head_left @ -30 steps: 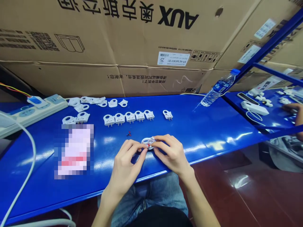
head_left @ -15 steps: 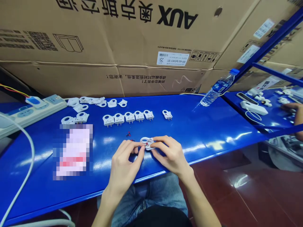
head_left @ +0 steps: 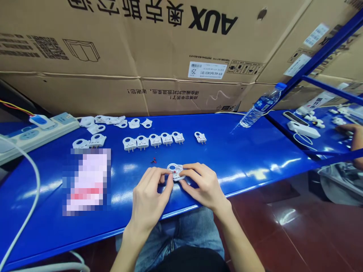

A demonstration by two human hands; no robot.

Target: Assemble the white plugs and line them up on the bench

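Left hand [head_left: 150, 194] and right hand [head_left: 204, 185] clamp a white plug [head_left: 176, 171] on a blue workbench [head_left: 249, 151] by cartons [head_left: 159, 45].

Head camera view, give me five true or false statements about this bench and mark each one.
1. The left hand and right hand both hold a white plug housing. True.
2. The left hand grips a screwdriver. False: it holds only the housing, and no tool shows in it.
3. Five pronged plugs lie in a row on the blue bench. True.
4. The power strip sits at the bench's right end. False: it is at the left end.
5. Another person's hand shows at the far right. True.
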